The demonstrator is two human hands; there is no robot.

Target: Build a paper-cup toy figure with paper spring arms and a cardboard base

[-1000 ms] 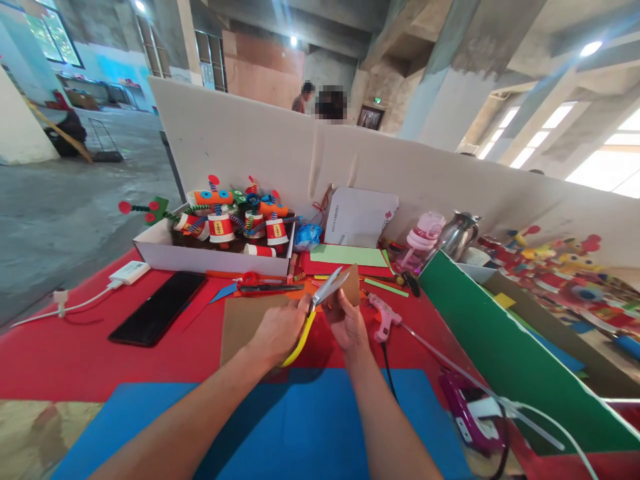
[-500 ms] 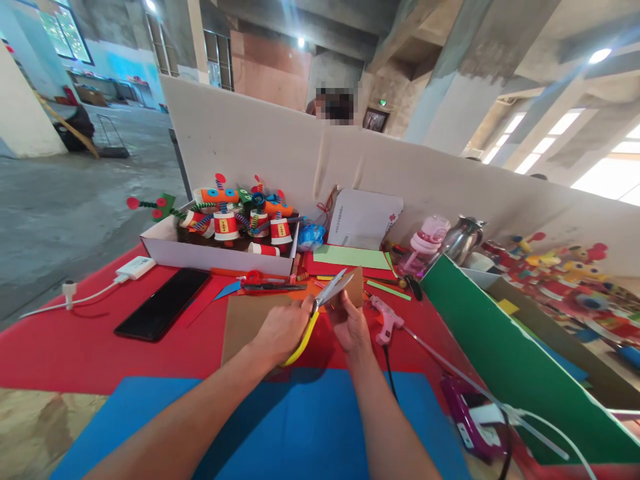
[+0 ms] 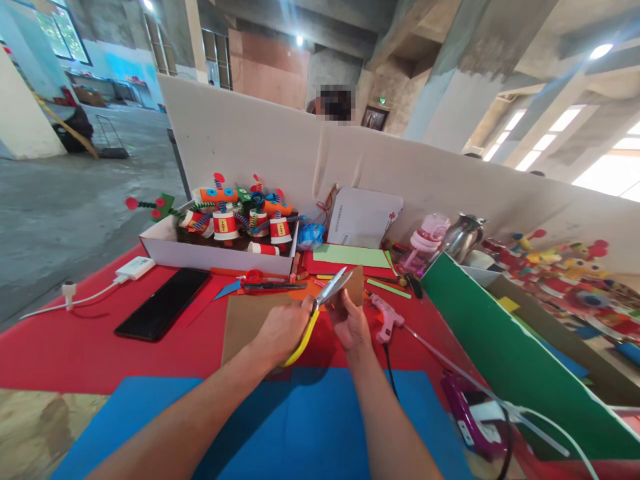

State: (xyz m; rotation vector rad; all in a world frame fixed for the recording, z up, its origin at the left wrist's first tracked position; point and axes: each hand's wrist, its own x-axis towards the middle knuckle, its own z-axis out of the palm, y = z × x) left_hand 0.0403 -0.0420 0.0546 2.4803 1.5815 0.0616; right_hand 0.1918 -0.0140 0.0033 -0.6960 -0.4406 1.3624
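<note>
At the centre of the frame, the left hand has its fingers clamped around the yellow-handled scissors, blades directed to the upper right, while the right hand pinches a small brown cardboard piece between thumb and fingers. This piece is held above the red table covering, probably to give the blades free room (whether they bite into it, I cannot tell). The pink hot glue gun lies right of centre, seemingly aside but reachable.
</note>
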